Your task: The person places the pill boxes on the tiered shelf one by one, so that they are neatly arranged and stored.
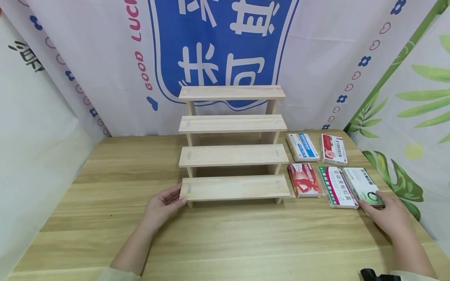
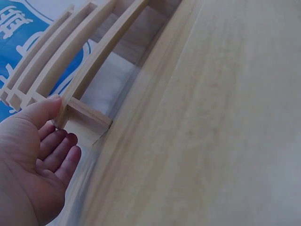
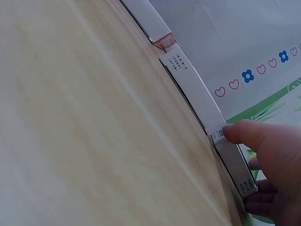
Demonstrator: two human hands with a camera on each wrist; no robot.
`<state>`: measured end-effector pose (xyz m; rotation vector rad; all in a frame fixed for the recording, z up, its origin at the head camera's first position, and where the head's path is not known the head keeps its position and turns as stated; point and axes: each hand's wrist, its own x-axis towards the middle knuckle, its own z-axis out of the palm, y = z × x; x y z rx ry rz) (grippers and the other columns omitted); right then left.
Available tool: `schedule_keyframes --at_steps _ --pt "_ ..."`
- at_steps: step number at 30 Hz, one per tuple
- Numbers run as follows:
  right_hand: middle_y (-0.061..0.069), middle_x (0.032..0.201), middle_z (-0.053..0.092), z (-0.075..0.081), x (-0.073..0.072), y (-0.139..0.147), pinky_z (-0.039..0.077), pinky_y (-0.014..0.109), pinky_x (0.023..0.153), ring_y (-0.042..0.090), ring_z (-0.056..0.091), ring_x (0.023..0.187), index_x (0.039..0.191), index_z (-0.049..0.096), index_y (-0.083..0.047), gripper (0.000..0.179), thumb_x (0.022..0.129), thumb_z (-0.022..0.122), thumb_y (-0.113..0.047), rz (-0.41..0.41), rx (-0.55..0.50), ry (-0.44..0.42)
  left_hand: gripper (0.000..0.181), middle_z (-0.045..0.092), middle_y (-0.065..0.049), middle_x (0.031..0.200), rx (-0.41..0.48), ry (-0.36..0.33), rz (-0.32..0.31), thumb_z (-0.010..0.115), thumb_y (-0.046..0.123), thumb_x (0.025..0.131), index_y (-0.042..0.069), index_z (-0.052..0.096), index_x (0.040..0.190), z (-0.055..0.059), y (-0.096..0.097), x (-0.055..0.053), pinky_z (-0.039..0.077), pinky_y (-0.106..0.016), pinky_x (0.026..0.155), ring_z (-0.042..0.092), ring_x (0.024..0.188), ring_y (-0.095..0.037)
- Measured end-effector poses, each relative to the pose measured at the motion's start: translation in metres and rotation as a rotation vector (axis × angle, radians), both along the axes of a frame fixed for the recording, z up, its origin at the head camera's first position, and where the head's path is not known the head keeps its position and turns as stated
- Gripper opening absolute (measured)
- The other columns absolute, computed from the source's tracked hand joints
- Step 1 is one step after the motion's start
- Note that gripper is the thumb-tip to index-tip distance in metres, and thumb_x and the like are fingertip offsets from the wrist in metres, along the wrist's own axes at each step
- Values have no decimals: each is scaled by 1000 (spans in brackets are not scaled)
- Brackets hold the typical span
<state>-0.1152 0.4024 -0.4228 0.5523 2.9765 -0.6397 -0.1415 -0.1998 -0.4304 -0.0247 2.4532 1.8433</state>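
Observation:
A pale wooden four-step display rack (image 1: 233,187) stands in the middle of the table. My left hand (image 1: 161,208) pinches the left end of its lowest step, thumb on the near side; in the left wrist view the other fingers curl loosely below the board. At the right, my right hand (image 1: 391,216) holds a white-and-green medicine box (image 1: 362,183) lying flat, its thumb at the near left corner and fingers along the right side. A white medicine box with green and magenta stripes (image 1: 338,187) lies directly left of it.
Between these boxes and the rack lies a red medicine box (image 1: 305,180). Behind are a blue-and-white box (image 1: 303,147) and a red-and-white box (image 1: 334,150). A printed cloth (image 1: 316,70) hangs behind the wooden table (image 1: 246,242). Something black (image 1: 377,275) shows by the right wrist.

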Motion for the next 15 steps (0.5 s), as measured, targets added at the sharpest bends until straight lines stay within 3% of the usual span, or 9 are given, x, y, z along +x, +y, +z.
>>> schedule_keyframes --at_steps 7,10,13,15 --pt "50 142 20 0 -1 3 26 75 102 66 22 129 149 19 10 92 95 48 -59 -50 -53 36 56 52 -18 143 18 -3 -8 74 12 87 -3 52 137 -1 0 2 49 -10 91 53 129 -34" --pt "50 142 22 7 -4 1 28 74 100 65 25 128 151 18 7 91 95 49 -58 -57 -67 73 57 52 -18 143 11 7 -11 74 13 87 -2 52 137 -1 -1 1 49 -10 92 53 129 -34" --pt "46 130 39 19 -10 -5 45 60 82 56 42 112 151 20 3 89 94 53 -57 -37 -60 127 57 52 -18 143 7 13 -10 74 13 87 -2 52 137 -2 -1 1 49 -10 92 54 129 -34" --pt "44 127 42 29 -15 -10 46 52 72 51 45 105 152 21 1 89 94 54 -57 -13 -66 150 56 52 -18 143 3 14 -8 74 13 87 -2 52 137 -2 -2 0 49 -11 92 54 129 -34"
